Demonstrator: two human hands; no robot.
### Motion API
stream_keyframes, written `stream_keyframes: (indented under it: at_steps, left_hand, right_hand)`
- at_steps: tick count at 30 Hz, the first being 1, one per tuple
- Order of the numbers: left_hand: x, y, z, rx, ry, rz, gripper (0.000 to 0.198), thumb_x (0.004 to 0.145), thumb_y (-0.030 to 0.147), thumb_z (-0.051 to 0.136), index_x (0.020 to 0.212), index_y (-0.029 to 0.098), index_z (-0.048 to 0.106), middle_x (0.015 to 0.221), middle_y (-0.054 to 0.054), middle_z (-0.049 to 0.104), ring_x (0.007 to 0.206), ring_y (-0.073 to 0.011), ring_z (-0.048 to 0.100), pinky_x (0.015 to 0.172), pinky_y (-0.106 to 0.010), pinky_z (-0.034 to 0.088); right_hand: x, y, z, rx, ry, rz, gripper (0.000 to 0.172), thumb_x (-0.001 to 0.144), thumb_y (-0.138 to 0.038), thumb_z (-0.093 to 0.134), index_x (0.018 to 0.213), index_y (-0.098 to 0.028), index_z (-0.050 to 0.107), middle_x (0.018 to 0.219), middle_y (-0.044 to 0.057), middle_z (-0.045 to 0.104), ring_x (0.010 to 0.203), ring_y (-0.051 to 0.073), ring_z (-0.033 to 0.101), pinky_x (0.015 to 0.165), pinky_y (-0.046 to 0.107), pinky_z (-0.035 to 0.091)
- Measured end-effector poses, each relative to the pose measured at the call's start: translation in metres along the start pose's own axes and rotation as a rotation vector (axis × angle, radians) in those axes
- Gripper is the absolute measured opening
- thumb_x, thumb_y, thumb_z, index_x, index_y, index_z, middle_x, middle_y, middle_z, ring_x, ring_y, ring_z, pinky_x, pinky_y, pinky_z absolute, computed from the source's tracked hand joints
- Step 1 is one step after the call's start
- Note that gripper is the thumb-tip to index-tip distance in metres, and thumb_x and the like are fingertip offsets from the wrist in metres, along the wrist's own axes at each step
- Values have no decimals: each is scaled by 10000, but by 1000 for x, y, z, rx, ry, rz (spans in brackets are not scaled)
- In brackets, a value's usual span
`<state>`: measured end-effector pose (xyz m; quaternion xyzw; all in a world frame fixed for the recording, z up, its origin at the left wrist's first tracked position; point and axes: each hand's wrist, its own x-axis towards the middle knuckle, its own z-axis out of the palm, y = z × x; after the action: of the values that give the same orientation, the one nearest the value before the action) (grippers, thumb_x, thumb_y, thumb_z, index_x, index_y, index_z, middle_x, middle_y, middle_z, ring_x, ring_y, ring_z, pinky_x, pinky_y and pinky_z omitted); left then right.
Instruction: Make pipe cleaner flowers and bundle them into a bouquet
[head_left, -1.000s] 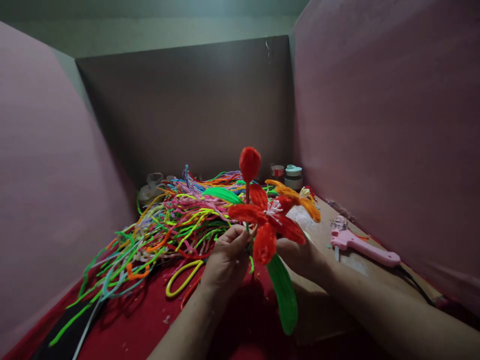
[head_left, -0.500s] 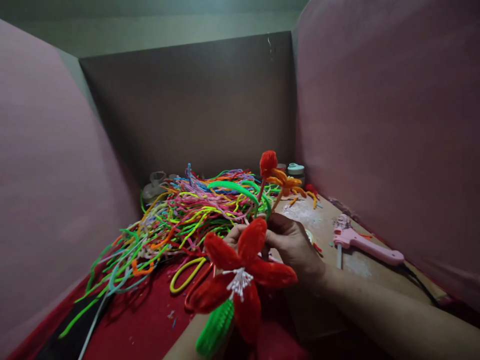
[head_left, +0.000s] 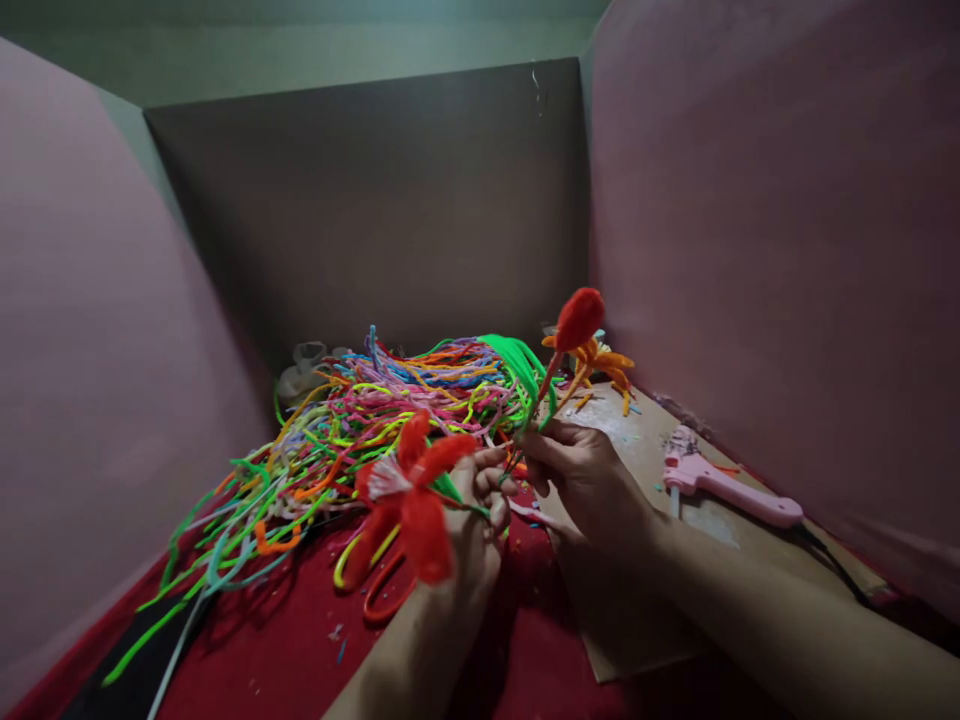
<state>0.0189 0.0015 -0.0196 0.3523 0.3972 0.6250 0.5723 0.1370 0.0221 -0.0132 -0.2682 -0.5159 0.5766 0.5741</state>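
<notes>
My left hand [head_left: 476, 530] is closed on the thin green stem of a red pipe-cleaner flower [head_left: 427, 520]. The flower leans out to the left, somewhat blurred, with whitish stamens at its centre. Close beside it, my right hand [head_left: 589, 475] pinches a stem bunch that carries a fuzzy red bud [head_left: 580, 318], an orange pipe-cleaner flower [head_left: 596, 362] and long green leaves [head_left: 517, 362]. The lower ends of that bunch reach down to my left fingers; whether those fingers also grip them I cannot tell.
A tangled heap of coloured pipe cleaners [head_left: 405, 400] covers the left and back. On the brown board [head_left: 622, 620] at the right lies a pink glue gun [head_left: 735, 487] with its cord. Clear containers [head_left: 304, 370] stand behind the heap. Pink and dark panels enclose the table.
The red flower has swung left and away from me, turning sideways. My hands have drawn slightly apart, and the red bud, orange flower and leaves have shifted right.
</notes>
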Motion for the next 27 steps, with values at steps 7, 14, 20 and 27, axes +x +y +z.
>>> stream_keyframes:
  at_steps: [7,14,20,27]
  left_hand:
    - [2,7,-8,66,5,-43,386,714,468,590,841,106,627,381,65,407,303,-29,246,328,-163,175]
    - [4,15,-11,-45,143,98,378,672,431,658,841,93,642,592,1,560,480,-51,454,456,-161,350]
    - [3,15,-7,-76,101,98,407,694,467,660,835,85,634,592,-22,576,479,-73,465,434,-180,335]
    - [-10,24,0,-57,-10,153,198,709,283,690,785,173,543,605,61,503,440,-20,344,428,-137,288]
  right_hand:
    - [-3,-2,3,13,9,-5,208,779,-321,603,678,-140,608,528,-2,568,426,86,470,407,219,343]
    - [3,8,-1,123,32,79,177,741,-305,645,720,-136,598,525,-7,585,372,66,460,367,190,349]
    - [0,12,-2,156,-2,107,196,742,-330,665,754,-157,573,508,-15,587,381,81,492,380,191,374]
    - [2,16,-4,236,-37,170,220,712,-316,703,819,-164,584,536,-20,602,382,74,488,393,198,407]
